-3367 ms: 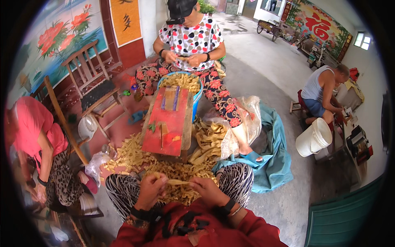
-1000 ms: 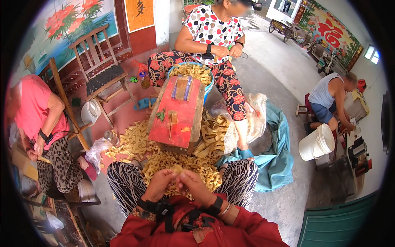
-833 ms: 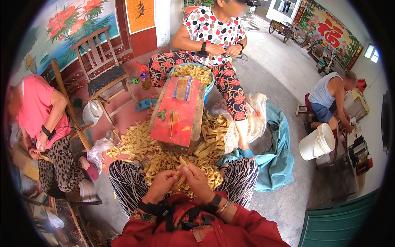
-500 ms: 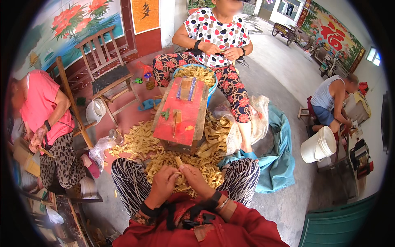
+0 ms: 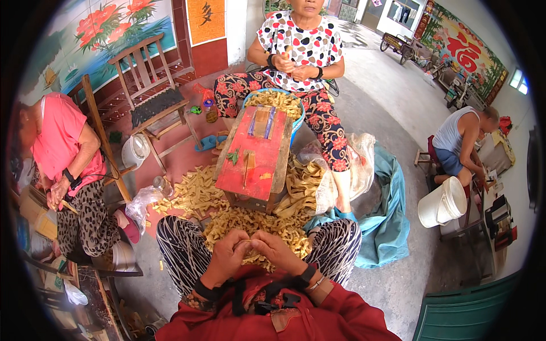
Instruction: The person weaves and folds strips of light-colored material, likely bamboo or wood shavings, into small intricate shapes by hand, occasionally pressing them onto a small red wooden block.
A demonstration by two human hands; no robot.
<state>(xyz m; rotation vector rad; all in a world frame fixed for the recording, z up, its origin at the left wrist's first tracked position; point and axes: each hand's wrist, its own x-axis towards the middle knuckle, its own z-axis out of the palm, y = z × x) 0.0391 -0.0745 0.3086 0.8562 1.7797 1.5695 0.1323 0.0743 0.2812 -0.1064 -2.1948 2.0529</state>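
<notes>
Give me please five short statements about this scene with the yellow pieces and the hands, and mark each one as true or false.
1. The left hand and the right hand meet over the lap, pinching a small yellow piece between them. True.
2. The red wooden stand sits among the pile of yellow pieces on the floor. True.
3. The blue basin by the person in the dotted top is empty. False: it is heaped with yellow pieces.
4. The white bucket stands upright. False: it is tilted on its side.
5. The wooden chair has someone sitting on it. False: nobody sits there.
</notes>
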